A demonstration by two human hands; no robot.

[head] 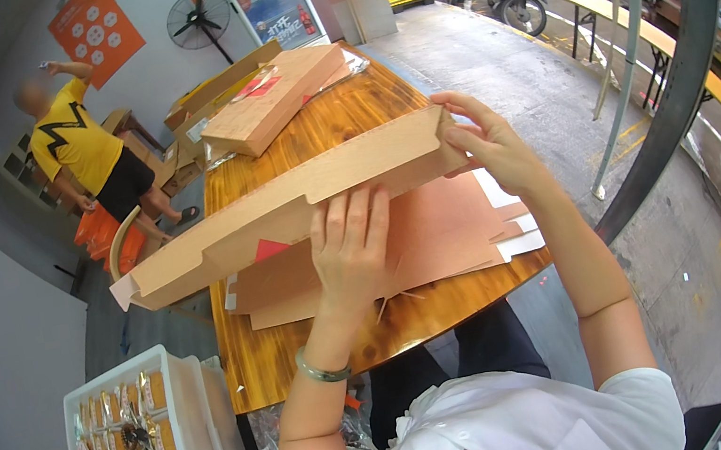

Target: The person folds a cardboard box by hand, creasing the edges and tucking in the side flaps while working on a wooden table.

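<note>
A partly folded cardboard box (243, 205) is tilted above the wooden table, its long side wall towards me. My right hand (486, 143) grips the box's right end corner, thumb on the near side and fingers over the end. Against the lower near side of the box rest the fingers of my left hand (352, 237), spread slightly; its thumb is hidden. Beneath lie flat cardboard blanks (437, 233) with white flaps at the right. A bit of red (270, 247) shows at the box's lower edge.
A closed cardboard box (281, 95) lies at the far end of the wooden table (344, 124). Lower left stands a white plastic crate (181, 412) of wrapped pastries. A person (78, 140) in yellow stands at left. A metal post (660, 110) rises at right.
</note>
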